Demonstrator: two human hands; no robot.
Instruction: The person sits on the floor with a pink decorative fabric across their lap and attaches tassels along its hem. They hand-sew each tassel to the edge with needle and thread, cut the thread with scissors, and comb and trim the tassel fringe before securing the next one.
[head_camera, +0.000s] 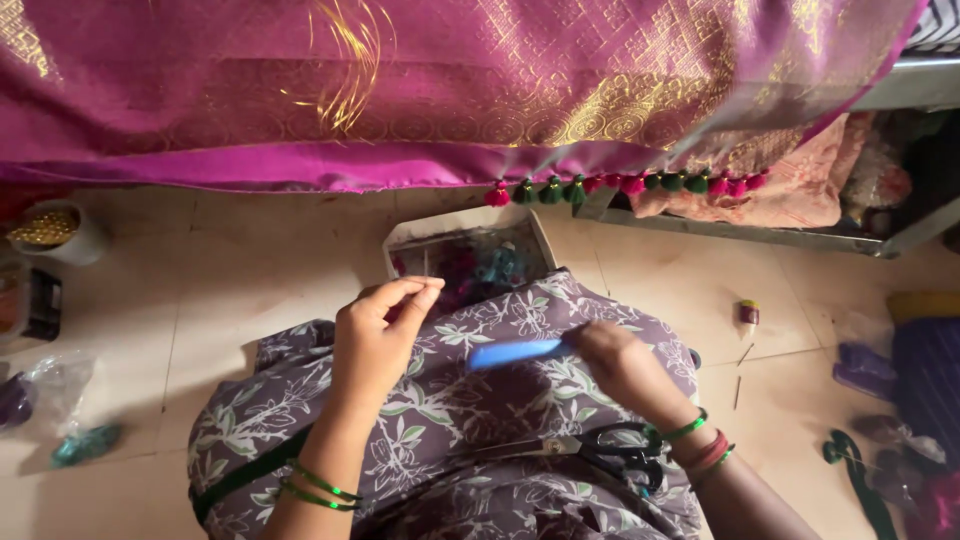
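My left hand (378, 335) is raised over my lap with thumb and fingertips pinched together; whether it pinches a thread is too fine to tell. My right hand (618, 360) grips a blue tool with a flat handle (512, 352) that points left toward the other hand. Both hover above my floral grey dress (450, 400). Black-handled scissors (610, 450) lie on my lap under the right wrist. A magenta and gold saree (400, 90) hangs across the top, its edge trimmed with red and green tassels (620, 186).
A white box of coloured threads (470, 258) sits on the tiled floor beyond my knees. A white cup of gold beads (55, 232) stands far left, plastic bags (60, 400) near left. A small glue bottle (748, 316) and needles lie right, with cloth scraps (900, 400) beyond.
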